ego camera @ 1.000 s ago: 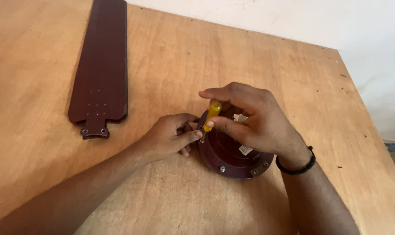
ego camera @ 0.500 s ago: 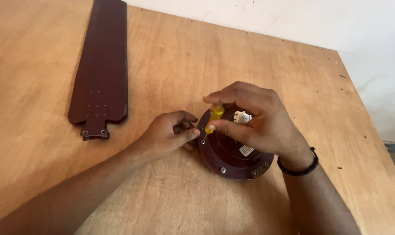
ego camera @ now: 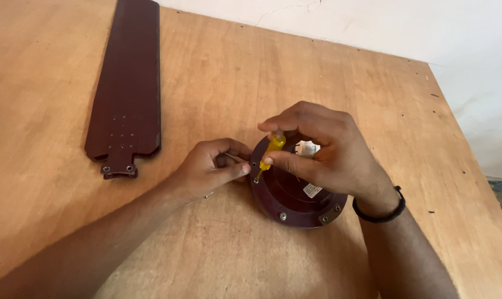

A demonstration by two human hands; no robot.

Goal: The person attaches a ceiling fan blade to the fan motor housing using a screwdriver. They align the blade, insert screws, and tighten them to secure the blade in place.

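Plywood table point(ego camera: 218, 83), light brown and bare-grained, fills most of the frame, with a pale wall along the upper right edge. At lower centre sits a round, dark maroon fan motor housing point(ego camera: 295, 205), lying flat on the table, with small silver screws showing around its rim and a small white label on its top face.

The right hand point(ego camera: 323, 152) comes in from the lower right, a black band on its wrist, and arches over the housing. Its grip is closed: thumb and fingertips pinch a small screwdriver with a yellow handle point(ego camera: 273, 145), which tilts down and to the left so that its tip meets the left rim of the housing.

The left hand point(ego camera: 209, 166) reaches in from the lower left and rests on the table, touching the left side of the housing. Its fingers are curled closed, with the thumb pointing at the screwdriver tip; whether they pinch something small cannot be told.

In the upper left of the frame, well apart from both hands, a long dark maroon fan blade point(ego camera: 126, 94) lies flat, its metal bracket end nearest the viewer.
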